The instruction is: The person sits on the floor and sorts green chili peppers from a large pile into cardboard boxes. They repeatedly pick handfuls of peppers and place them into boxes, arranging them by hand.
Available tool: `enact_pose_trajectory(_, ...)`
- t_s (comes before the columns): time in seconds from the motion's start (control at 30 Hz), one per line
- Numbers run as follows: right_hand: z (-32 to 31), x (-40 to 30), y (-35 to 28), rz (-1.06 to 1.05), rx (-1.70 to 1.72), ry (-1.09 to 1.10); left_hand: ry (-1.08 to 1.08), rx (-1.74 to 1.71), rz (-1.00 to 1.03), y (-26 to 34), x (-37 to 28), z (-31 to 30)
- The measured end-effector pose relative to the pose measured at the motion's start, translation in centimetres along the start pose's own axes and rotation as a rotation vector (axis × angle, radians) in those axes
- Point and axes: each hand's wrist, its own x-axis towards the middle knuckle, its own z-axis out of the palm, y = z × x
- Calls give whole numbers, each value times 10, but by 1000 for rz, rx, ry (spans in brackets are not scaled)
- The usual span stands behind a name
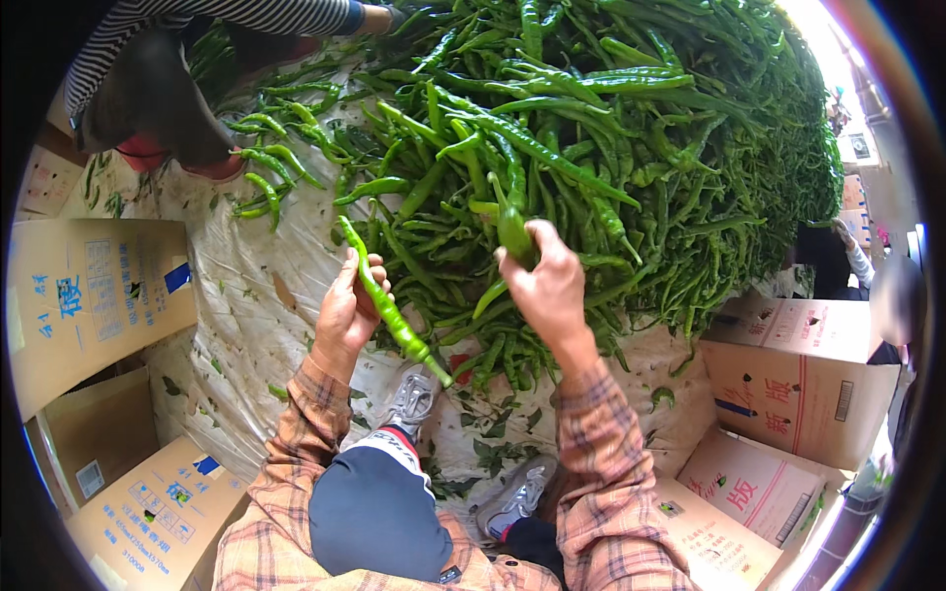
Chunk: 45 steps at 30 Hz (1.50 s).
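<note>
A long, bright green chili pepper [399,325] lies across my left hand [347,314], pinched between the thumb and fingers. Its thin stem end points up and its tip slants down to the right. My right hand [550,288] is over the front of a big heap of long green chili peppers [665,148]. Between its thumb and forefinger is a darker, broader green pepper [511,225], stem upward. The lower end of that pepper is hidden by the hand. More loose peppers [506,358] lie just below the heap's edge.
A pale ground sheet [244,295] bears scattered leaves and peppers. Cardboard boxes with printing stand at left [103,295] and right [798,391]. At upper left, a person in a striped sleeve [273,15] reaches to the heap. Another person's arm [857,255] shows at right.
</note>
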Motion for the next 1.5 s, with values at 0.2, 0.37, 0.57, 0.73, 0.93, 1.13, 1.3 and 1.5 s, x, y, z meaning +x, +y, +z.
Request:
enact_pose_trajectory(0.2, -26, -87, -26, 10, 246, 217, -130, -354, -359, -37, -7, -10)
enact_pose_trajectory(0.37, -31, -143, -41, 167, 711, 374, 51, -493, -602, -64, -28, -15)
enact_pose_trajectory(0.57, 40, -172, -9, 265, 713, 242, -220, -245, -633, -78, -51, 24)
enact_pose_trajectory(0.73, 56, -184, -22, 77, 440, 197, -153, -19, -718, -78, -55, -1)
enact_pose_trajectory(0.93, 51, -172, -18, -145, 291, -158, -147, -2, -695, -86, -56, -12)
enact_pose_trajectory(1.13, 40, -151, 54, 148, 11, 155, -107, -221, -491, -78, -42, -13)
enact_pose_trajectory(1.3, 37, -140, 160, 611, -201, -27, -204, -76, -443, -84, -41, -10)
enact_pose_trajectory(1.5, -12, -166, 73, 558, -158, -70, -366, 263, -355, -78, -44, -17)
